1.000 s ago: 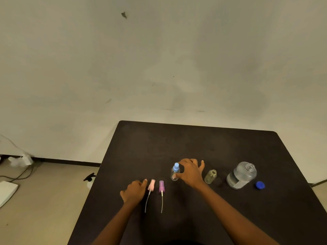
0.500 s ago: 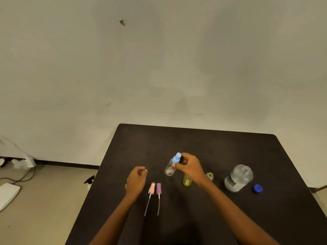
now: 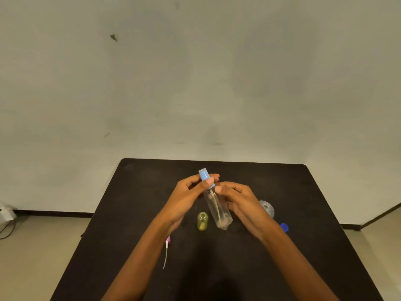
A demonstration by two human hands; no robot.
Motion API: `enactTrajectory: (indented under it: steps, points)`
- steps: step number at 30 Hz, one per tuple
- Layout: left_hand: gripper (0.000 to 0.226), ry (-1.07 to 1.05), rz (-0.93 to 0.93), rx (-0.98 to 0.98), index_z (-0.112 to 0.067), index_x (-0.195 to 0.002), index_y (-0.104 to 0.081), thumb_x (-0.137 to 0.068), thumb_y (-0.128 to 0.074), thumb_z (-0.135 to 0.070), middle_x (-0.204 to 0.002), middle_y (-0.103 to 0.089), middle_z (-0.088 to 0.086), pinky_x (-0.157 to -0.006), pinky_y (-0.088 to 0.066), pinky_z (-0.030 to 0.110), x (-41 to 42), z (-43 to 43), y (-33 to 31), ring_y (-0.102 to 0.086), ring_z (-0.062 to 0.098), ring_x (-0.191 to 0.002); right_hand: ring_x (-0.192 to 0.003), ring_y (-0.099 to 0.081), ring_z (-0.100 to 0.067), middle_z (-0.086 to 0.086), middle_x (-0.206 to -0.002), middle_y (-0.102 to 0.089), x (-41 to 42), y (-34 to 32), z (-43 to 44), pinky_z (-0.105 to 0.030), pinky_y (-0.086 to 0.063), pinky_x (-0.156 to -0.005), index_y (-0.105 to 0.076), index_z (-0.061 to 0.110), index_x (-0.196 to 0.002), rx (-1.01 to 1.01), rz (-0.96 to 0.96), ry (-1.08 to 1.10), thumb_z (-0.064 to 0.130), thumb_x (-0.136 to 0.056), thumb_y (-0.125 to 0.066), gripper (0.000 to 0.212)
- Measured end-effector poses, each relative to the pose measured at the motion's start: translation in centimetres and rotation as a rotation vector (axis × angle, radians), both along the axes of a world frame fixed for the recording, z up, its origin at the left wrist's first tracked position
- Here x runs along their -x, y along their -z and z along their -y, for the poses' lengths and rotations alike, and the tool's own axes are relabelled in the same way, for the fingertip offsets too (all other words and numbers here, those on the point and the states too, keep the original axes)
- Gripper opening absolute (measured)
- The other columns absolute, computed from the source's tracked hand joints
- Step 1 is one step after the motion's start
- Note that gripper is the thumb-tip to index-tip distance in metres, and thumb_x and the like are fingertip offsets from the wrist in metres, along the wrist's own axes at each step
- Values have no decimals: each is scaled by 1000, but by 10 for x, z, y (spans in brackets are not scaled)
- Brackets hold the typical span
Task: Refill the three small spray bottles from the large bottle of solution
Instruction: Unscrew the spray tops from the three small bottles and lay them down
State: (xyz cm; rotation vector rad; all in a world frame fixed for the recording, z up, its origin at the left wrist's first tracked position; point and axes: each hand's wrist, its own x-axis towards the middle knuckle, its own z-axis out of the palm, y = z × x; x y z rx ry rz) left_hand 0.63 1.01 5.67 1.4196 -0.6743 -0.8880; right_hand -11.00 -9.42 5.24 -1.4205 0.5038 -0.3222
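Observation:
A clear small spray bottle with a blue spray cap is held up above the black table, tilted with its cap away from me. My left hand pinches the blue cap. My right hand grips the bottle's upper body. A small yellow-tinted bottle without a cap stands on the table below. The large clear bottle is partly hidden behind my right hand, with its blue lid lying beside it. A purple spray head with its tube lies by my left forearm.
The table stands against a plain wall, with floor on both sides. Cables and a white device lie on the floor at far left. The pink spray head is hidden behind my left arm.
My right hand lifted the blue-capped bottle off the table and toward me. My left hand left the table and took hold of the blue cap.

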Motion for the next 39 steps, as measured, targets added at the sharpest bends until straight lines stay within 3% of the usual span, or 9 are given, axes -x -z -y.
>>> enactTrajectory:
  steps: [11,18,22,25,28,31,35,37,39]
  points:
    - [40,32,-170,73,-11,-104,-67,-75,-57,-36,-115,-68,-4,-97,-48,43,44,19,-3,-61,22,-110,-96,-67,-23,-11,-102,-70,51,-14,20,-32,-55,-81,-66,9,-107,-103,-10,-91,19,-76,-65,33]
    - [39,-11,-67,30,-15,-111,-66,-79,-56,-35,-115,-68,-7,-94,-49,26,56,31,-2,-63,9,-107,-89,-68,-11,1,-92,-73,57,-9,28,-19,-53,-74,-68,15,-102,106,-55,4,14,-76,-71,26]
    - [26,-119,39,12,-9,-109,-67,-85,-60,-18,-106,-68,-6,-71,-47,5,62,39,-3,-64,-7,-91,-81,-64,-3,16,-87,-65,54,-2,28,-10,-48,-70,-63,23,-102,403,-128,124,17,-73,-76,32]
    - [22,-216,63,-5,-11,-103,-68,-82,-65,-17,-94,-69,-7,-63,-46,3,65,44,-2,-65,-4,-81,-77,-62,4,18,-84,-63,54,1,28,-6,-47,-68,-62,25,-100,438,-120,155,18,-72,-77,33]
    - [22,-225,74,-17,-19,-102,-65,-80,-66,-22,-99,-68,-8,-68,-50,7,65,46,-2,-64,7,-93,-79,-63,2,15,-85,-65,53,1,29,-9,-48,-69,-63,24,-100,428,-105,156,19,-72,-77,32]
    - [43,-131,4,55,-25,-119,-54,-77,-60,-31,-114,-65,-8,-87,-53,22,65,46,-3,-62,9,-105,-82,-65,-2,13,-87,-67,53,1,31,-11,-50,-71,-63,26,-96,396,-68,143,18,-71,-78,30]
    - [60,-97,-108,198,-29,-134,-39,-77,-56,-26,-115,-68,3,-93,-52,36,61,45,-3,-65,15,-106,-83,-67,-5,7,-89,-71,52,0,31,-16,-52,-75,-65,27,-92,328,-21,137,14,-70,-78,29]
    - [68,-110,-108,203,-32,-138,-32,-76,-59,-23,-110,-70,5,-94,-51,35,59,46,-4,-67,18,-102,-83,-67,-6,7,-87,-71,52,-1,30,-16,-52,-74,-65,28,-89,298,-11,143,12,-69,-78,29]
    - [72,-139,-95,196,-33,-140,-29,-77,-62,-18,-103,-73,5,-86,-53,24,57,48,-3,-68,16,-99,-82,-67,-6,7,-85,-70,51,-1,30,-15,-52,-72,-64,29,-87,286,-11,142,11,-69,-78,29]
